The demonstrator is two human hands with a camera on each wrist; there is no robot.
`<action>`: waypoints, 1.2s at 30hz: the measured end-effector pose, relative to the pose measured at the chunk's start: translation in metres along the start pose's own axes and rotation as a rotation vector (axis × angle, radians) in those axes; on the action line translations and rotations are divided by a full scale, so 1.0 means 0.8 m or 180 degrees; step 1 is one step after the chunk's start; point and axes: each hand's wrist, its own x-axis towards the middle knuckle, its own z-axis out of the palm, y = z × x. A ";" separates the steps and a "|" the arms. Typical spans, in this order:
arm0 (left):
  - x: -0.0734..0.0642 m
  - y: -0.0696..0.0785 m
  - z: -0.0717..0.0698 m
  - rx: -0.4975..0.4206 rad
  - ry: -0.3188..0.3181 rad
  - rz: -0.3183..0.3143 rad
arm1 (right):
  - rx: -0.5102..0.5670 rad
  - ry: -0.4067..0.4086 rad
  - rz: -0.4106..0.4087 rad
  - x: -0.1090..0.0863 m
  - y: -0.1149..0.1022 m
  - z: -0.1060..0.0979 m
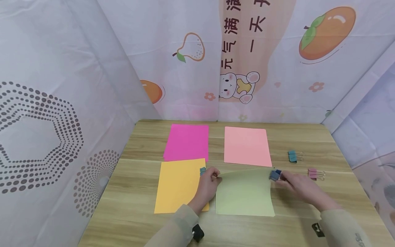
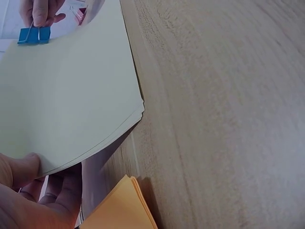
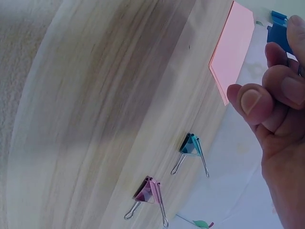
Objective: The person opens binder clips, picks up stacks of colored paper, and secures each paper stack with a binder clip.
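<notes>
The left hand (image 1: pixel 209 185) reaches in from the near side, its forearm slanting far and to the right, and pinches the left edge of the light green sheets (image 1: pixel 245 195) near their far corner. The left wrist view shows its thumb lying on top of the paper and the other fingers bent underneath. The right hand (image 1: pixel 300 188) comes in from the near right, its forearm angled far and to the left. It holds a blue binder clip (image 1: pixel 275 175) by the handles between thumb and fingers, at the far right corner of the green sheets; whether the clip bites the paper, I cannot tell. Between the hands the far edge of the sheets is lifted and bowed, while the near edge lies low at the table.

Just left of the green sheets lie yellow-orange sheets (image 1: pixel 177 188), with a teal clip (image 1: pixel 202 171) at their far right corner, beside the left hand. Beyond these are magenta sheets (image 1: pixel 187 142) at the far left and pink sheets (image 1: pixel 247 145) farther right. To the right of the pink sheets, a loose teal clip (image 1: pixel 292 156) and, nearer, a pink clip (image 1: pixel 312 173) rest on the wood-grain table (image 1: pixel 123 206).
</notes>
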 end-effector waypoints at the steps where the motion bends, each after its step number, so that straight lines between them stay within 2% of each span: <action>1: 0.000 0.000 0.000 -0.0001 0.0003 0.0003 | -0.0009 0.0000 -0.0022 0.000 0.000 0.000; 12: 0.001 -0.002 0.000 -0.0067 -0.0056 0.0006 | 0.0083 -0.0108 -0.0169 0.000 -0.004 0.003; 21: 0.002 -0.001 0.002 -0.0051 -0.0118 0.0015 | 0.0133 -0.0311 -0.0062 0.000 -0.008 0.001; 29: 0.001 0.000 0.002 -0.0059 -0.0133 -0.0012 | 0.0132 -0.0367 -0.0051 -0.002 -0.006 0.001; 36: -0.001 0.001 0.002 -0.0145 -0.0228 -0.0110 | 0.0158 -0.0371 -0.0041 -0.003 -0.007 0.002</action>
